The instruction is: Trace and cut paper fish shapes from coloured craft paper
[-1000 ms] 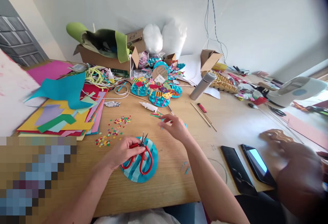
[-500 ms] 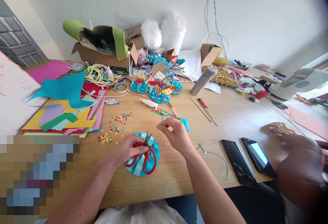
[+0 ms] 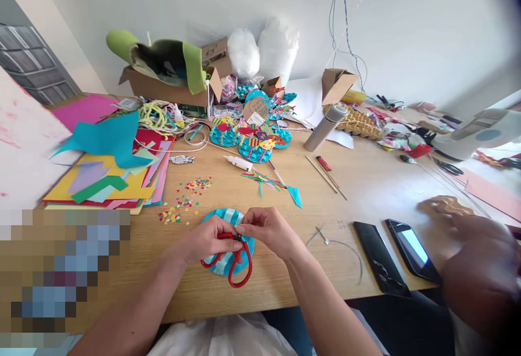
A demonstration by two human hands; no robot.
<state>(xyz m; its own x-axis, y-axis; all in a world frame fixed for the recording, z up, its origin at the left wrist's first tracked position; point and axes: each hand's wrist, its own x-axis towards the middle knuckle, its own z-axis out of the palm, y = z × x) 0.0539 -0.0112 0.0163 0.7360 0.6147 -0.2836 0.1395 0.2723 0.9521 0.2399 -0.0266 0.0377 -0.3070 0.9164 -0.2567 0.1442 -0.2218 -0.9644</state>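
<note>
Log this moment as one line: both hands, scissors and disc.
left hand: holding red scissors | right hand: close beside left hand | blue striped disc: on table, beneath scissors

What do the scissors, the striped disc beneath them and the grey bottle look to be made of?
Scissors: smooth red handles with a soft sheen, perhaps plastic or coated metal; the blades are largely hidden.
Striped disc: probably paper or card, going by its matte turquoise and pale bands.
Grey bottle: likely metal, from its smooth, silvery body, though plastic is possible.
</note>
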